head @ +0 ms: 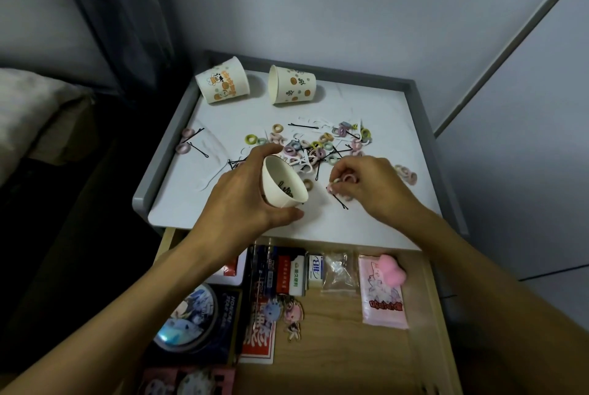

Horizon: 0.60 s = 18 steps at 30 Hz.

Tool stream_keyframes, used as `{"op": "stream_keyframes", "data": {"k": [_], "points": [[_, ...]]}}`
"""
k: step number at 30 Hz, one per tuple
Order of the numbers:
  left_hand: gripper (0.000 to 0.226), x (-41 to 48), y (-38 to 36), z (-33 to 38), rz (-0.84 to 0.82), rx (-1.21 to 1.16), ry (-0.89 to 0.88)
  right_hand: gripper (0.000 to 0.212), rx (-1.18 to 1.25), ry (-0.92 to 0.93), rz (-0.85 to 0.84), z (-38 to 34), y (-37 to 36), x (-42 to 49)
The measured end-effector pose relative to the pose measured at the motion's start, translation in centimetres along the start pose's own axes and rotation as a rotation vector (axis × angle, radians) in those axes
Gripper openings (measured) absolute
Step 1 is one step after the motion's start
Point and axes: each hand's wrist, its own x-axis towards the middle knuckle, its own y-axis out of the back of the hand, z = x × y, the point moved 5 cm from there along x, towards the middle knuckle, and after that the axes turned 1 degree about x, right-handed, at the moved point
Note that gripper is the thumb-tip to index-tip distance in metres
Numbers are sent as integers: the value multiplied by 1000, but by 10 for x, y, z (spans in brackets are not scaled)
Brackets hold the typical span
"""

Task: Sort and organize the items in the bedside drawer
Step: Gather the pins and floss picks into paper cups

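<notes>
The left hand (245, 194), at the centre of the frame, grips a white paper cup (282, 182) with fingers and thumb wrapped round its wall. The cup is tilted with its mouth toward the camera, and a few dark pins lie inside. Just right of it, the right hand (376, 187) has its fingers curled, with thumb and forefinger pinched at the upper end of a black bobby pin (339, 200) whose lower end rests on the tabletop (382, 114). Above both hands a heap of hair ties and pins (318, 146) is spread over the white top. 2 printed cups (223, 84) lie on their sides near the upper edge. The open drawer (350, 347) fills the lower frame, holding packets, an eraser and a pink plush (390, 268).
</notes>
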Motion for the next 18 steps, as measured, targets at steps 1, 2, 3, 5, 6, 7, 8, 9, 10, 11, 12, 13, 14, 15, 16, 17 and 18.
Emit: {"op": "stream_keyframes", "data": {"k": [1, 2, 3, 5, 6, 7, 8, 9, 10, 11, 12, 13, 14, 15, 16, 17, 18], "points": [[88, 0, 1, 0, 1, -1, 1, 12, 26, -30, 23, 2, 8, 2], [88, 1, 2, 0, 3, -2, 1, 11, 36, -55, 47, 6, 15, 3], [87, 1, 2, 0, 5, -7, 1, 11, 34, -73, 66, 9, 22, 4], [87, 1, 4, 0, 13, -23, 5, 12, -3, -101, 87, 17, 30, 5], [86, 2, 5, -1, 18, -34, 10, 15, -45, -106, 94, 21, 32, 4], [86, 3, 7, -1, 22, -46, 19, 19, -112, -99, 104, 23, 30, 4], [86, 3, 8, -2, 29, -53, 27, 22, -198, -71, 128, 23, 29, 3], [85, 4, 11, -3, 40, -56, 32, 23, -279, -34, 159, 20, 26, 2], [85, 5, 14, -5, 56, -59, 38, 22, -339, 9, 187, 14, 22, -1], [85, 6, 17, -6, 74, -67, 46, 20, -384, 53, 195, 6, 17, -5], [85, 7, 20, -9, 93, -79, 57, 20, -428, 77, 169, 0, 11, -8], [85, 8, 22, -11, 110, -89, 68, 21, -463, 88, 131, -4, 3, -11], [84, 9, 25, -13, 127, -94, 81, 21, -491, 82, 97, -6, -4, -13], [84, 10, 27, -15, 140, -95, 91, 19, -511, 73, 78, -7, -10, -14], [84, 10, 29, -16, 149, -96, 98, 14, -526, 69, 68, -9, -14, -15], [83, 10, 31, -18, 155, -96, 104, 9, -536, 74, 63, -10, -17, -15], [84, 9, 32, -19, 158, -96, 108, 8, -546, 84, 59, -11, -21, -15]]}}
